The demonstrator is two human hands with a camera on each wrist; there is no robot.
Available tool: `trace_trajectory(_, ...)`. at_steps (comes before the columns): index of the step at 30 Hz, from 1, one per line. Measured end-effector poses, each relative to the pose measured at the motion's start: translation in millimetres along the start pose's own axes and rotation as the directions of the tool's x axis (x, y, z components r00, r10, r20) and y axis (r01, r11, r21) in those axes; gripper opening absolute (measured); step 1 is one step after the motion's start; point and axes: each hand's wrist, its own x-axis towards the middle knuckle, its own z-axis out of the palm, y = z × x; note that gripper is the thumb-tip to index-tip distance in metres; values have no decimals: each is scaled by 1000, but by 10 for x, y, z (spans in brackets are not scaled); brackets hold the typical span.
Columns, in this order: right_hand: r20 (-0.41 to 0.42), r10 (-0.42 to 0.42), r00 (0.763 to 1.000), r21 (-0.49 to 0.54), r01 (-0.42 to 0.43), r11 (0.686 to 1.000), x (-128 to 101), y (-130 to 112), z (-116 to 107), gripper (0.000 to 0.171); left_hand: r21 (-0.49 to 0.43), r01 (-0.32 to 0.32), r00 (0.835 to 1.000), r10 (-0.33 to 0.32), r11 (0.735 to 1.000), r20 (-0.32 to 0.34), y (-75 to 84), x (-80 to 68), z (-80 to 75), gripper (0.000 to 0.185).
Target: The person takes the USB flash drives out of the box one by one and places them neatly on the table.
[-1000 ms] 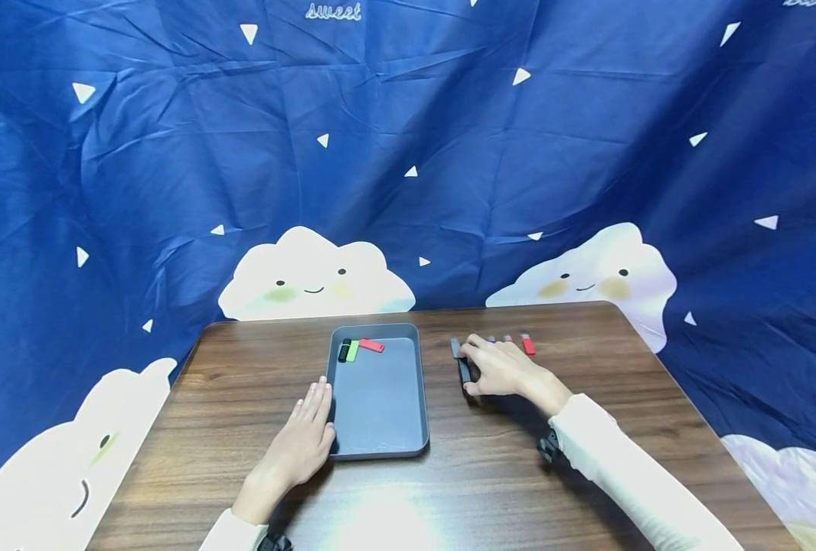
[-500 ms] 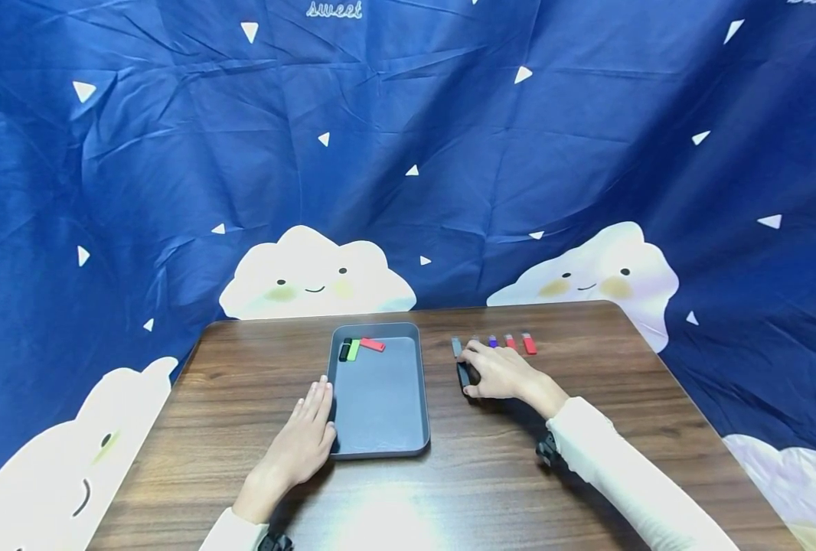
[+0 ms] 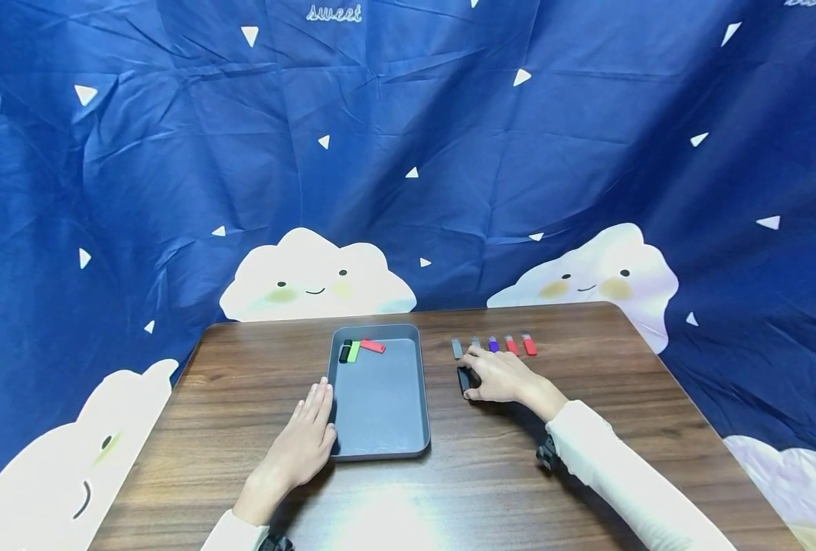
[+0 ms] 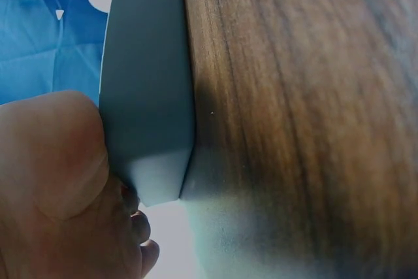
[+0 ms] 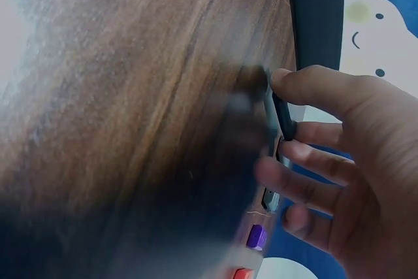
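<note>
Blue fabric backdrop [image 3: 380,153] with white printed clouds hangs behind a dark brown wood-grain table [image 3: 256,367]. On it sits a shallow grey rectangular tray [image 3: 379,417], and the left hand [image 3: 301,440] lies with straight fingers along its left wall, gripping nothing. Inside, near the far left corner, are three pieces: a small black stick [image 3: 345,352], a bright green stick [image 3: 353,352] and a flat red stick [image 3: 372,347].

Right of the tray, the right hand [image 3: 501,375] pinches a slim black rectangular stick [image 5: 283,115] between thumb and fingers; whether it touches the table I cannot tell. Beyond it runs a row of five: a pale grey stick [image 3: 457,348], a second grey one [image 3: 475,341] partly hidden by fingers, a purple stick [image 3: 494,344] and two red sticks [image 3: 529,345].

Counting the tray as the finished side, I judge three pieces done, one in hand and five left.
</note>
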Motion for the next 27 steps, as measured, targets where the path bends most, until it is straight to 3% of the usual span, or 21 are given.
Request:
trace_trajectory(6,1,-6,1000,-8,6,1000,11,7,34,58,25,25,999,-26,999,37,37,-14,-38,62)
trace_trajectory(19,17,-1,1000,-12,2,1000,-8,-5,36,62,-8,-10,1000,9,1000,-20,3,-8,12,61)
trace_trajectory(27,23,11,1000,-10,-11,1000,-1,-3,40,60,23,16,1000,-16,1000,23,23,-4,-25,62)
